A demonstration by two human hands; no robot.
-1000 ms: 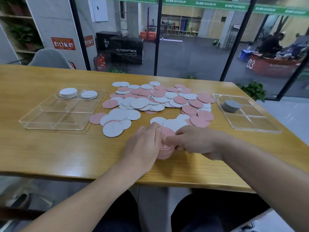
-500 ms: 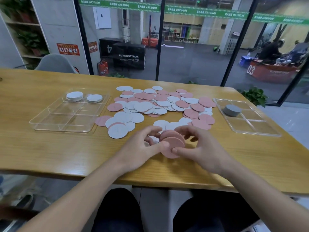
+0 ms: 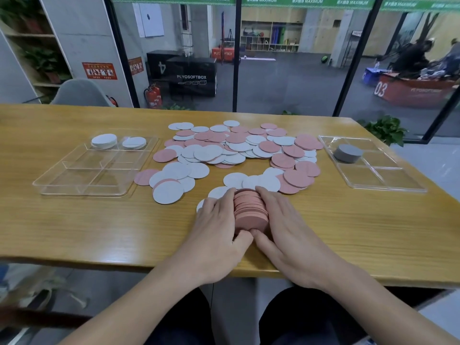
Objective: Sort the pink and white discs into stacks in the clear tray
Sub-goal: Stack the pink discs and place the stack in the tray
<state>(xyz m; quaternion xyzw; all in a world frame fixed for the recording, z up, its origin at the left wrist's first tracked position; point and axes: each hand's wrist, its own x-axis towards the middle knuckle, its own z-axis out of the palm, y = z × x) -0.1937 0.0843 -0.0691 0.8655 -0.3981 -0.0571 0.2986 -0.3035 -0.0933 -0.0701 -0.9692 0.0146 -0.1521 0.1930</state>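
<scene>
Head view: a pink stack [image 3: 251, 212] stands on edge, fanned like a roll, on the worktop [image 3: 74, 225] near its front edge. The left hand [image 3: 219, 227] and right hand [image 3: 286, 225] cup it from either side, fingers curved along its flanks and both thumbs meeting at its near end, so each grip is closed round the stack. Just behind lies the loose pile [image 3: 239, 150] of pink and white discs, some overlapping, spread across the middle of the worktop. To the left, well apart from the hands, the clear tray [image 3: 49, 185] holds two short white stacks [image 3: 104, 140] in its far compartments; its nearer compartments look bare. A second tray [image 3: 388, 185] on the right carries a grey puck [image 3: 348, 153].

The step in hand seems to be squaring up the gathered pink discs. Next, they need squeezing tight, lifting without slipping, then carrying left and laying flat in a free compartment.
</scene>
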